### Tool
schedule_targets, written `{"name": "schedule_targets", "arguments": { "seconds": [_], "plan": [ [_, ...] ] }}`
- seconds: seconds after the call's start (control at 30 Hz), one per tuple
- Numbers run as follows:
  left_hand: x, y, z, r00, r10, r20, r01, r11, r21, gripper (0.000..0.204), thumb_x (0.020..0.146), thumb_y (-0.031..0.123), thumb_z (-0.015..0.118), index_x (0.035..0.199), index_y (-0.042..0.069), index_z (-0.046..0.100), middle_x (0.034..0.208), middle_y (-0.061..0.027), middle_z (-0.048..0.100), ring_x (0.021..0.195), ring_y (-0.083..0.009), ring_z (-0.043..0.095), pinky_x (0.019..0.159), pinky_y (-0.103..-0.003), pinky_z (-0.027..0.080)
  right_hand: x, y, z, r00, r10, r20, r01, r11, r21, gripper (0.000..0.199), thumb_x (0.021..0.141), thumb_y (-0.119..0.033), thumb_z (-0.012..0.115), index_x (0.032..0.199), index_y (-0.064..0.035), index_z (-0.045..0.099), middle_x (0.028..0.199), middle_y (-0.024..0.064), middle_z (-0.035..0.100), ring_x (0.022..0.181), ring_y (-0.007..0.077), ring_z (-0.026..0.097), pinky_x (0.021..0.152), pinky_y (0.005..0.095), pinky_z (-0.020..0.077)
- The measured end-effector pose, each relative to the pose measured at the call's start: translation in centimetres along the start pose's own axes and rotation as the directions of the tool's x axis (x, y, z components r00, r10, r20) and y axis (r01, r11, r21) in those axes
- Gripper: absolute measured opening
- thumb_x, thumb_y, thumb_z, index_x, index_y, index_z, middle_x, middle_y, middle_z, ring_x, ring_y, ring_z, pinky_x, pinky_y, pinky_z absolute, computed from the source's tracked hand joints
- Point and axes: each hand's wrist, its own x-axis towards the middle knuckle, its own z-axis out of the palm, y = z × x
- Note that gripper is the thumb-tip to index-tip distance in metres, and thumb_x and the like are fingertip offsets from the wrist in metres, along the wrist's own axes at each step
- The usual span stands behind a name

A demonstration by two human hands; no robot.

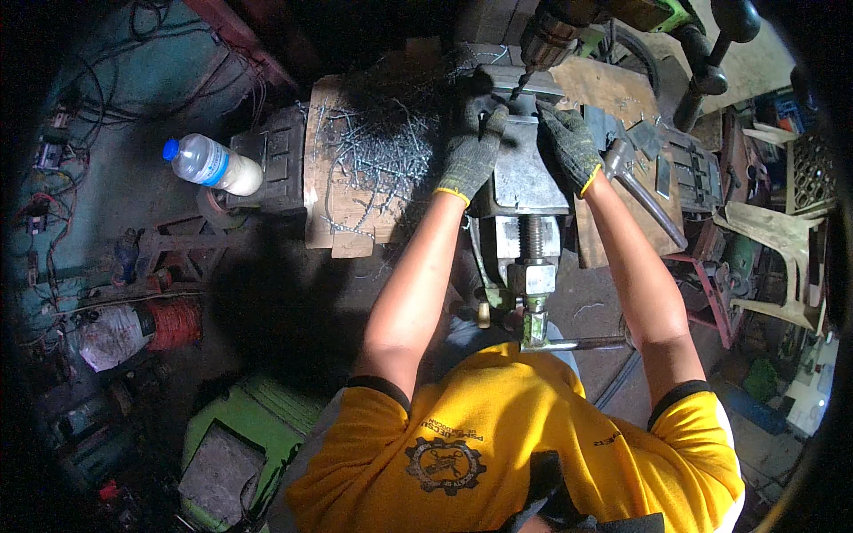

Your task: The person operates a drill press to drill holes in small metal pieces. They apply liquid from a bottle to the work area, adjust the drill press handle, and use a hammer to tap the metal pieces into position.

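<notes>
Both my hands wear grey knit gloves with yellow cuffs and rest at the jaws of a large metal drill-press vise. My left hand lies along the vise's left side, fingers stretched toward the jaw gap, its far fingertips in shadow. On the opposite side my right hand reaches forward, fingers extended, fingertips against the jaw area. Just above the jaws, between the hands, points a drill bit in a chuck. Whether a small workpiece sits between the jaws, I cannot make out.
Curly metal shavings cover a board at left, beside a plastic bottle. A hammer and flat metal plates lie right. The vise's handle bar projects near my body. A plastic chair stands far right.
</notes>
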Motion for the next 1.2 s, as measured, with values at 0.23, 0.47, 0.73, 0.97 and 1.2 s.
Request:
{"name": "schedule_targets", "arguments": {
  "seconds": [0.23,0.47,0.73,0.97,1.2],
  "plan": [
    [-0.2,1.1,-0.9,1.0,-0.022,0.015,0.022,1.0,0.013,0.058,0.093,0.02,0.052,0.148,0.021,0.034,0.15,-0.0223,0.034,0.12,-0.0424,0.055,0.09,-0.046,0.052,0.4,0.7,0.1,0.997,-0.069,-0.022,0.067,0.995,-0.067,0.032,0.099,-0.019,0.057,0.122,0.0018,0.063,0.088,-0.0005,0.063,0.069,0.006,0.049,0.06,0.0218,0.0414],
    [-0.1,0.8,-0.5,0.997,-0.077,-0.012,0.077,0.997,-0.025,0.059,0.093,0.023,0.051,0.149,0.012,0.034,0.152,-0.0234,0.033,0.127,-0.0425,0.048,0.101,-0.047,0.043,-0.3,-1.2,0.5,0.986,0.059,-0.157,-0.039,0.991,0.126,0.029,0.096,-0.018,0.06,0.117,0.0018,0.065,0.096,0.0057,0.065,0.083,0.0127,0.058,0.074,0.0273,0.0478],
    [-5.4,5.4,-8.3,0.749,-0.523,-0.406,0.172,0.746,-0.644,0.074,0.1,0.053,0.041,0.144,-0.007,0.036,0.147,-0.0212,0.043,0.134,-0.0303,0.042,0.114,-0.038,0.029,-9.3,-9.5,-7.0,0.942,-0.006,-0.336,-0.022,0.996,-0.081,0.025,0.093,-0.016,0.062,0.11,0.001,0.065,0.102,0.0128,0.066,0.095,0.0239,0.062,0.085,0.034,0.0476],
    [-9.2,6.0,-13.8,0.771,0.182,-0.611,-0.194,0.98,0.047,0.039,0.105,0.017,0.041,0.138,-0.003,0.045,0.141,-0.0208,0.049,0.13,-0.0271,0.047,0.111,-0.041,0.036,-26.2,-12.0,-11.1,0.89,0.248,0.382,-0.016,0.855,-0.518,0.027,0.091,-0.027,0.058,0.097,-0.004,0.07,0.093,0.0201,0.067,0.087,0.0387,0.062,0.078,0.0465,0.0491],
    [-12.4,8.8,-14.2,0.879,0.049,-0.475,-0.204,0.938,-0.28,0.037,0.102,0.014,0.042,0.134,-0.003,0.05,0.132,-0.0167,0.058,0.121,-0.0251,0.055,0.107,-0.036,0.039,-29.8,-8.4,-7.2,0.882,0.41,0.231,-0.078,0.612,-0.787,0.042,0.093,-0.039,0.049,0.076,-0.0068,0.07,0.08,0.0219,0.066,0.077,0.0424,0.063,0.07,0.0515,0.0488]
  ]
}}
